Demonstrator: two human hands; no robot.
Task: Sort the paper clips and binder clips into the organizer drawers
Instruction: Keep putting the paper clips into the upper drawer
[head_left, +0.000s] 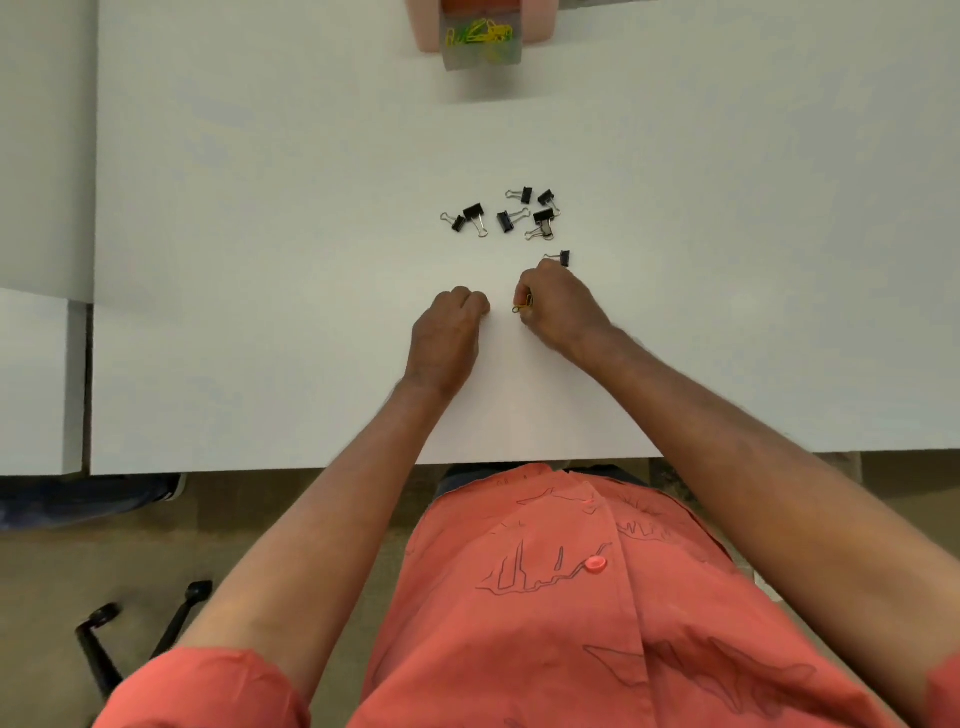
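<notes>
A yellow paper clip (522, 303) sits pinched in the fingers of the right hand (558, 306), low over the white table (260, 260). The left hand (451, 332) rests beside it, curled into a fist. Black binder clips (506, 215) lie scattered just past both hands. Far back, the pink organizer (540, 26) has an open drawer (480, 44) holding more paper clips.

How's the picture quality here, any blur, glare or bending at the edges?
Head view: light is soft and even, no glare on the white table; the binder clips look fairly sharp with faint shadows; the open drawer at the top edge is soft and cut off; the wide lens bows the table's near edge and stretches the forearms.
</notes>
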